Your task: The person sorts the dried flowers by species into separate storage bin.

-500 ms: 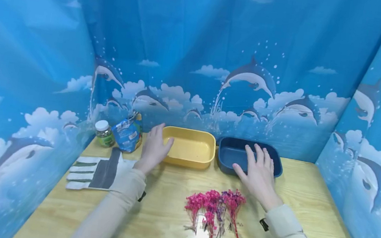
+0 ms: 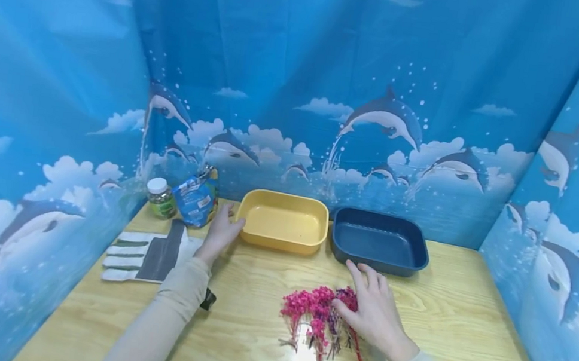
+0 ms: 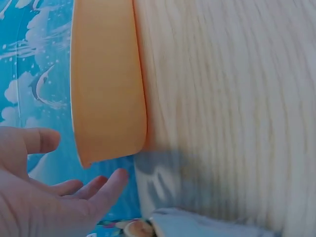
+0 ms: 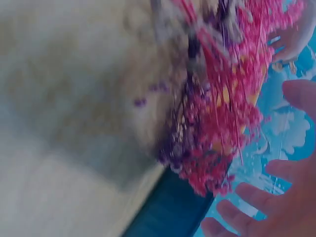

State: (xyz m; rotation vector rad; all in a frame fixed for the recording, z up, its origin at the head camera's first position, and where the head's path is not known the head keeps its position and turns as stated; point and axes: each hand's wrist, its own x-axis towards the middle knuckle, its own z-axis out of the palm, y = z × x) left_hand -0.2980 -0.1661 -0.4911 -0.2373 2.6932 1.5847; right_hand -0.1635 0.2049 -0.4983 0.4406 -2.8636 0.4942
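My left hand (image 2: 221, 233) is by the left end of the yellow tray (image 2: 279, 244). In the left wrist view its fingers (image 3: 111, 190) are spread below the end of the tray, with a gap between. My right hand (image 2: 375, 314) hovers over the right side of a bunch of pink and purple dried flowers (image 2: 319, 310), partly covering them. The right wrist view shows its fingers (image 4: 254, 197) apart, holding nothing, beside the pink flower heads (image 4: 212, 123). Behind that hand stands a dark blue tray (image 2: 378, 263).
On the left lies a white and grey work glove (image 2: 155, 257). Behind it stand a white-capped jar (image 2: 161, 198) and a blue pouch (image 2: 196, 199). A dolphin-print curtain (image 2: 290, 84) hangs around the back and sides of the wooden table (image 2: 467, 323).
My right hand has moved from above the dark blue tray towards me, over the flowers. My left hand has shifted slightly left and off the yellow tray's corner.
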